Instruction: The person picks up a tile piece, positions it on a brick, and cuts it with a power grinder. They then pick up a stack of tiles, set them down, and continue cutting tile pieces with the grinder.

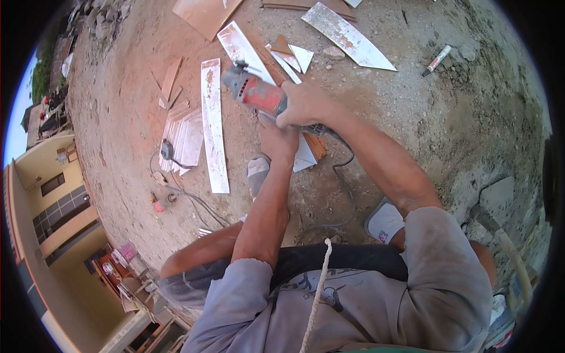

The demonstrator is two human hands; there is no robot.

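Note:
My right hand point(307, 106) is wrapped round the rear body of a red and grey angle grinder point(262, 94), whose head points up and to the left. Close under the tool's body is my left hand point(278, 138); its fingers are mostly hidden, so I cannot make out whether it grips the grinder or a tile. A white-faced tile piece point(305, 154) with an orange-brown edge shows beside my left wrist. Beyond the grinder lies a white tile strip point(244, 50). From the tool's back end, a dark power cord point(347, 170) loops down toward my feet.
A long white tile strip point(214, 126) lies left of my hands, near a fanned stack of tile strips point(181, 138) with a dark round object point(167, 149) on it. Another cut tile point(350, 38) and a marker point(436, 60) lie ahead right. Cables point(200, 203) trail at left.

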